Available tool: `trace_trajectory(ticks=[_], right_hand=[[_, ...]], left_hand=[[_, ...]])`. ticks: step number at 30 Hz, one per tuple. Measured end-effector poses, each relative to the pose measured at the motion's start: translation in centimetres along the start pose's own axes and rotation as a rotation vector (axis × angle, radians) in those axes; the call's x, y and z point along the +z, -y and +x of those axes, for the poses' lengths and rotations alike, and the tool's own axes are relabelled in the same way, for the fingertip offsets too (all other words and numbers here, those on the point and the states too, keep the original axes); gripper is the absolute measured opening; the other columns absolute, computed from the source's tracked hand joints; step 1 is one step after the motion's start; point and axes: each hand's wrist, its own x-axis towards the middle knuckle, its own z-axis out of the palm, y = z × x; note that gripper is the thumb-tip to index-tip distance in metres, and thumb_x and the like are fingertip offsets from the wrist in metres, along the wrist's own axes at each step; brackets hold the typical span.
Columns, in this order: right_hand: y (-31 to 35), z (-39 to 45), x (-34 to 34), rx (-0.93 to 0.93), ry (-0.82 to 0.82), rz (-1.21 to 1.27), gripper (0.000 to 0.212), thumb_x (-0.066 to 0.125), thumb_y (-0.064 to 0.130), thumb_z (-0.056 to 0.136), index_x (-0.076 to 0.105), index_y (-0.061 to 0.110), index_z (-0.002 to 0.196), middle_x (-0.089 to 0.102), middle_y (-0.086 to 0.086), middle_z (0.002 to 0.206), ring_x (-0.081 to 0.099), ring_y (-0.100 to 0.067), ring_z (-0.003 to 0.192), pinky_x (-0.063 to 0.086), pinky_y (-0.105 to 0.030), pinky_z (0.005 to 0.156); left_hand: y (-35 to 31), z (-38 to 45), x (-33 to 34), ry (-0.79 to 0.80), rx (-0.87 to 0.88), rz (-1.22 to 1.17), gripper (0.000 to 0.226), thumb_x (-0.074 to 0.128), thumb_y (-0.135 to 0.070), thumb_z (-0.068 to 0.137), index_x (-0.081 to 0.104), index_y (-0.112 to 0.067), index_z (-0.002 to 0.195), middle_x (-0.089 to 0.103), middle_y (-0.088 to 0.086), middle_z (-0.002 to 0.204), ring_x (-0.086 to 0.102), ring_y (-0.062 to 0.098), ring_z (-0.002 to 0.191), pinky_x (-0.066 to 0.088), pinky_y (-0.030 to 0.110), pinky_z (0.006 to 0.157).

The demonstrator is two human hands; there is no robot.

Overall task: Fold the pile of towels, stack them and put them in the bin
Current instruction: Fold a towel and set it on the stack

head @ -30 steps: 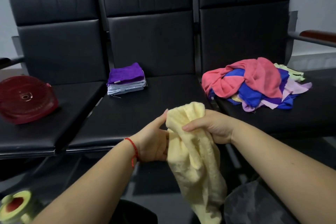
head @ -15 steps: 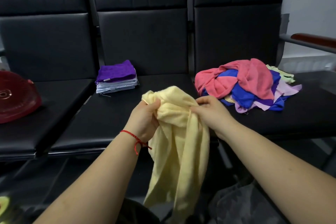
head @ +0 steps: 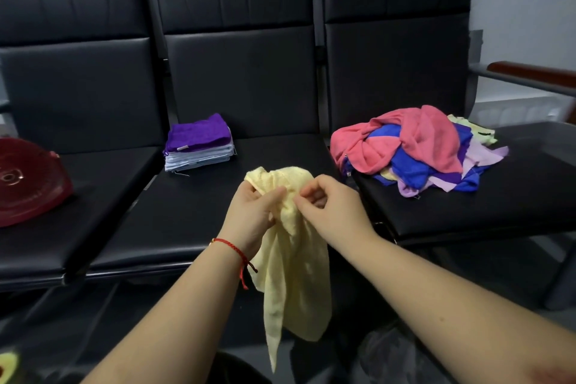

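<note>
1. Head view: my left hand and right hand both pinch the bunched yellow towel, hanging before the middle seat.
2. Stack lies left of it, pile right.
3. Risk: pinching a fold rather than a corner may leave it twisted.

Colours from my feed: towel in hand is pale yellow, plain. Folded stack has purple on top, white and light grey-blue layers under it. Unfolded pile: coral pink on top, royal blue, lilac, purple, a pale yellow-green one at the back. Chairs black. Bin looks translucent dark red, I think; it's cut by the frame edge. Wrist string red.
</note>
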Motion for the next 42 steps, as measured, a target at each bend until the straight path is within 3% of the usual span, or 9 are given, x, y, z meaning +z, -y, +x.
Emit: trace_trajectory(ticks=[4, 15, 17, 20, 25, 28, 35, 38, 42], right_hand=[[0.0, 0.4, -0.1, 0.064, -0.037, -0.071, 0.012, 0.067, 0.031, 0.085, 0.068, 0.022, 0.092, 0.058, 0.018, 0.072, 0.063, -0.004, 0.076, 0.053, -0.025, 0.078], [0.0, 1.0, 0.2, 0.099, 0.021, -0.226, 0.017, 0.052, 0.026, 0.091, 0.065, 0.015, 0.088, 0.066, 0.003, 0.081, 0.061, -0.017, 0.080, 0.052, -0.035, 0.075], [0.0, 1.6, 0.0, 0.275, 0.082, -0.019, 0.018, 0.051, 0.021, 0.091, 0.063, 0.010, 0.083, 0.063, -0.002, 0.080, 0.059, -0.022, 0.081, 0.049, -0.037, 0.076], [0.9, 2.3, -1.5, 0.641, 0.201, 0.744, 0.021, 0.046, 0.011, 0.092, 0.065, 0.005, 0.086, 0.065, -0.012, 0.080, 0.061, -0.028, 0.080, 0.051, -0.038, 0.076], [0.4, 3.2, -5.5, 0.683, 0.229, 1.177, 0.024, 0.047, 0.011, 0.085, 0.063, -0.005, 0.093, 0.068, -0.018, 0.085, 0.069, -0.028, 0.072, 0.058, -0.036, 0.067], [-0.6, 3.4, -6.9, 0.690, 0.111, 1.183, 0.026, 0.048, 0.013, 0.086, 0.063, -0.008, 0.092, 0.068, -0.019, 0.085, 0.070, -0.028, 0.067, 0.058, -0.039, 0.061], [-4.3, 3.6, -9.9, 0.742, -0.216, 0.915, 0.016, 0.052, 0.016, 0.096, 0.061, 0.005, 0.088, 0.066, -0.010, 0.080, 0.065, -0.020, 0.069, 0.054, -0.032, 0.057], [-4.5, 3.0, -10.8, 0.682, -0.136, 0.826, 0.016, 0.045, 0.005, 0.098, 0.059, 0.012, 0.096, 0.064, -0.004, 0.076, 0.061, -0.013, 0.064, 0.053, -0.027, 0.055], [-3.9, 1.8, -11.6, 0.639, 0.177, 0.810, 0.047, 0.035, -0.010, 0.092, 0.053, 0.016, 0.128, 0.064, -0.007, 0.097, 0.053, -0.012, 0.070, 0.052, -0.020, 0.055]], left_hand=[[0.0, -0.1, -0.2, 0.026, 0.026, 0.043, 0.028, 0.060, -0.003, 0.089, 0.055, -0.002, 0.117, 0.071, 0.012, 0.094, 0.071, 0.022, 0.082, 0.055, 0.032, 0.068], [0.5, 0.1, -0.1, 0.034, 0.020, 0.158, 0.039, 0.065, -0.008, 0.086, 0.053, -0.009, 0.123, 0.072, 0.010, 0.103, 0.070, 0.025, 0.095, 0.054, 0.049, 0.088], [0.2, 0.0, -0.1, 0.032, 0.000, 0.125, 0.034, 0.064, -0.007, 0.087, 0.056, -0.009, 0.119, 0.071, 0.012, 0.103, 0.069, 0.027, 0.096, 0.053, 0.049, 0.089], [-0.3, 0.0, -0.5, 0.039, -0.079, 0.049, 0.026, 0.062, -0.014, 0.089, 0.062, -0.010, 0.114, 0.071, 0.012, 0.105, 0.068, 0.029, 0.097, 0.054, 0.045, 0.084], [-1.1, 0.4, -2.3, -0.063, -0.156, 0.047, 0.019, 0.059, -0.028, 0.092, 0.069, -0.016, 0.103, 0.071, 0.007, 0.092, 0.066, 0.023, 0.082, 0.053, 0.038, 0.067], [-1.4, 0.7, -4.0, -0.235, -0.088, 0.197, 0.015, 0.060, -0.032, 0.091, 0.068, -0.019, 0.090, 0.068, 0.004, 0.079, 0.061, 0.020, 0.071, 0.052, 0.035, 0.064], [-2.0, 1.1, -10.5, -0.501, -0.070, 0.217, 0.028, 0.057, -0.043, 0.083, 0.067, -0.017, 0.086, 0.060, -0.002, 0.076, 0.054, 0.021, 0.084, 0.046, 0.042, 0.079], [-2.0, 0.7, -11.8, -0.531, -0.022, 0.251, 0.022, 0.056, -0.034, 0.088, 0.066, -0.016, 0.096, 0.060, -0.001, 0.083, 0.055, 0.018, 0.085, 0.047, 0.038, 0.084], [-2.1, 0.0, -12.0, -0.534, -0.033, 0.282, 0.034, 0.052, -0.019, 0.097, 0.053, -0.010, 0.129, 0.058, 0.005, 0.100, 0.055, 0.017, 0.087, 0.050, 0.036, 0.077]])
